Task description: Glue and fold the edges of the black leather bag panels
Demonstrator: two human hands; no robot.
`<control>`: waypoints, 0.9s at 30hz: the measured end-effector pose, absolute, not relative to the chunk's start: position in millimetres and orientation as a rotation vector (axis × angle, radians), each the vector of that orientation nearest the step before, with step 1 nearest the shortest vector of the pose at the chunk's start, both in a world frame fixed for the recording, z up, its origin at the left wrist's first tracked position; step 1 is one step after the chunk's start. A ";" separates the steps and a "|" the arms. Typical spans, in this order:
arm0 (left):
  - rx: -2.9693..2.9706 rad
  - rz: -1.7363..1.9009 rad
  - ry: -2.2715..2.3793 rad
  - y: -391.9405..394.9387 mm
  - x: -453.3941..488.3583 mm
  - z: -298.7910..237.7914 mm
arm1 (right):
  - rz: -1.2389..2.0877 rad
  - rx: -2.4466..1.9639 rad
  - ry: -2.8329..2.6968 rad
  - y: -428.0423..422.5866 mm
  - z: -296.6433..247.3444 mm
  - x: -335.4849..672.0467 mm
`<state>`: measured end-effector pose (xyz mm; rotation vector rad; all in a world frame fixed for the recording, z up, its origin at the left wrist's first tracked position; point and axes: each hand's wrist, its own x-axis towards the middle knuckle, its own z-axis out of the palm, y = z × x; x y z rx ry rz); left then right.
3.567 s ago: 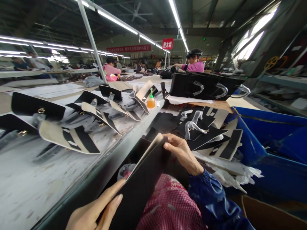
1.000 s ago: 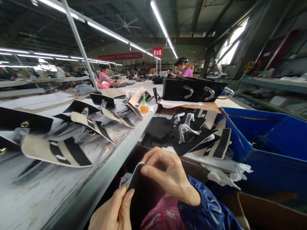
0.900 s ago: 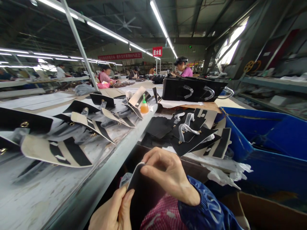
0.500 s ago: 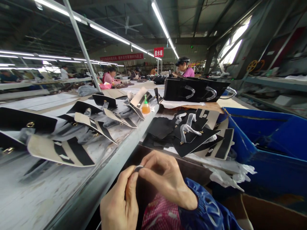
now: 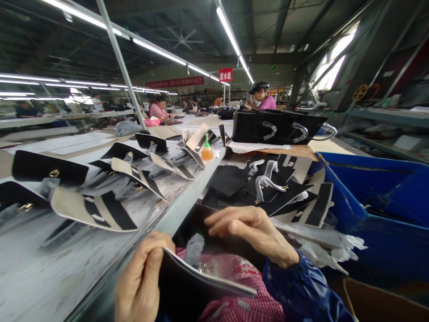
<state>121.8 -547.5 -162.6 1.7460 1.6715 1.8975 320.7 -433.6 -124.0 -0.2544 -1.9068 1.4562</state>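
Observation:
In my left hand [image 5: 142,273] is the corner of a black bag panel [image 5: 182,288], gripped between thumb and fingers and tilted over my lap. Its pale edge faces up, and a plastic-wrapped handle [image 5: 195,250] sticks up behind it. My right hand [image 5: 250,228] hovers above and to the right of the panel, apart from it, fingers stretched out and holding nothing. Similar black and beige panels [image 5: 95,210] with gold rings and wrapped handles lie on the bench to the left. More black panels [image 5: 271,190] are piled beyond my right hand.
The long bench [image 5: 110,259] edge runs along my left. A glue bottle [image 5: 207,152] with a green nozzle stands on it. Black bags [image 5: 278,127] line up at the back; a blue bin [image 5: 385,188] is at right. Co-workers [image 5: 266,100] sit farther off.
The panel has swung into view, tilted, in my left hand. My right hand has let go of the edge, moved right and opened. The view has shifted slightly left.

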 end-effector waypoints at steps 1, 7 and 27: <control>1.740 1.921 1.484 -546.3 125.2 -160.7 | 1.414 -0.216 -1.960 -429.9 -126.9 314.6; 1.691 2.047 0.835 -534.9 148.7 -150.8 | 1.630 0.043 -2.185 -424.1 -147.0 268.5; 1.574 1.686 2.155 -580.0 93.4 -194.4 | 0.523 -0.132 -2.500 -420.7 -137.3 282.5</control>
